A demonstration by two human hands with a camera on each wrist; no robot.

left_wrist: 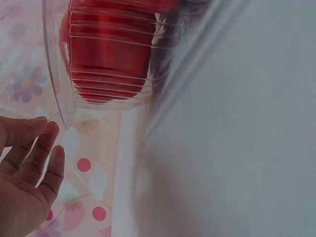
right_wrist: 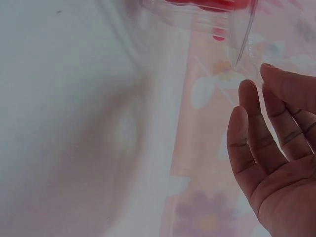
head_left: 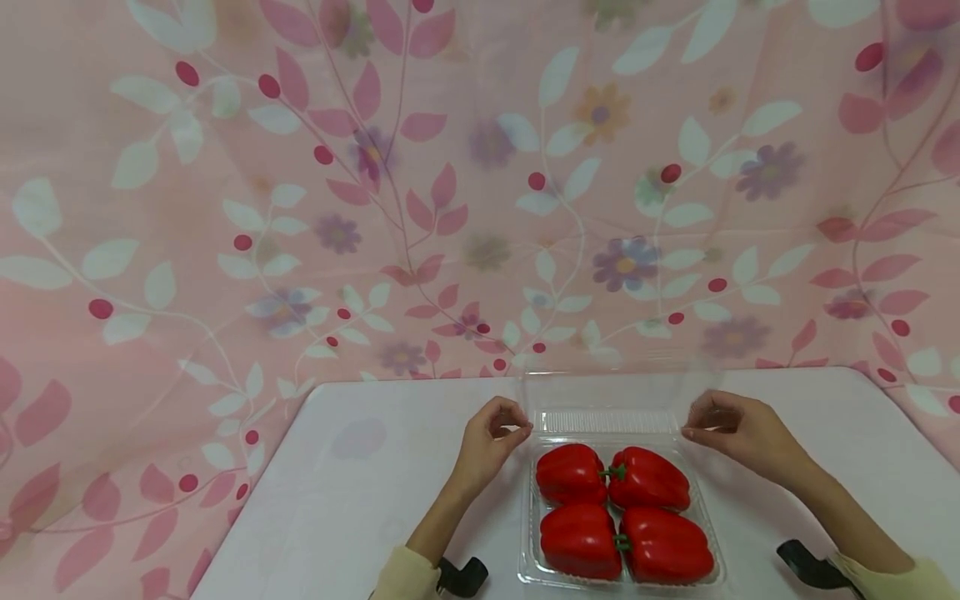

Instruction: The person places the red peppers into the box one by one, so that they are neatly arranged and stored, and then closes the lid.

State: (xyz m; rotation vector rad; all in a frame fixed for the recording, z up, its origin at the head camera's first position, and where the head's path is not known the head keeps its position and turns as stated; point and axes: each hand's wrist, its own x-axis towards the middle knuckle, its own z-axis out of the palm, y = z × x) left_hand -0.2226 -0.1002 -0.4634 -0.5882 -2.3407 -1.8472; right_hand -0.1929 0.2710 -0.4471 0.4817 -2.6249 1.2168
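A clear plastic clamshell container [head_left: 528, 569] stands on the table with its lid [head_left: 600, 392] folded up and back at the far side. Inside lie several red bell peppers [head_left: 577, 537] with green stems, in two rows. At the lid's left edge, my left hand [head_left: 491, 442] pinches the plastic between thumb and fingertips. My right hand [head_left: 742, 433] pinches the opposite edge, thumb against index finger, the other fingers loosely bent in the right wrist view. From the left wrist, a pepper [left_wrist: 111, 54] shows red through the container's ribbed side wall.
The white tabletop [head_left: 360, 500] stretches to both sides of the container. Behind its far edge hangs a pink floral cloth [head_left: 480, 208]. Black wrist-worn devices [head_left: 463, 577] sit at both sleeves, close over the table.
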